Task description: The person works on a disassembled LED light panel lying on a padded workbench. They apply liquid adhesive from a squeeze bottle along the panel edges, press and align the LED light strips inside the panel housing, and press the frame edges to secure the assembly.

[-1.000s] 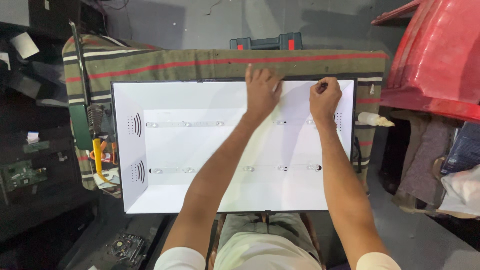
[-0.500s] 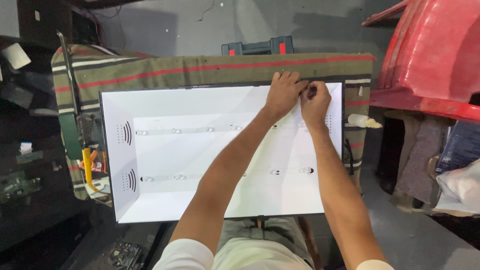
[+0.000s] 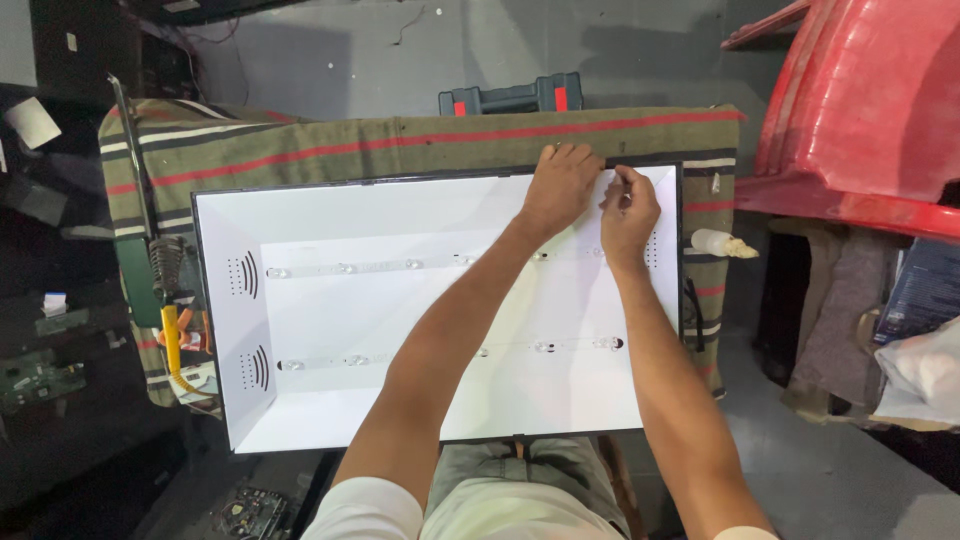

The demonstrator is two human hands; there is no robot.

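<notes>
From the head view, both hands have drawn together since a second ago: then they lay apart on the white sheet, now they meet at the far edge of the open television backlight panel (image 3: pixel 330 400), toward one o'clock. The left hand (image 3: pixel 560 187) rests palm down, fingers curled over the black top rim, pressing there rather than gripping anything I can make out. The right hand (image 3: pixel 628 212) sits just beside it, touching or nearly so, with thumb and forefinger pinched at the rim; what lies between them is too small to tell.

The panel lies flat on a striped blanket (image 3: pixel 300 150) that shows along the far side and at both ends. Its near edge comes close to the person's lap at six o'clock. Two LED strips (image 3: pixel 345 268) run across the white reflector, one toward twelve, one toward six, both forearms crossing over them.

At nine o'clock a soldering iron (image 3: pixel 168 320) with a yellow handle lies just off the panel's end. At three o'clock a small white bottle (image 3: pixel 722 243) sits on the blanket. Beyond, at twelve, a dark tool case (image 3: pixel 512 97); at two, a red plastic chair (image 3: pixel 860 110).
</notes>
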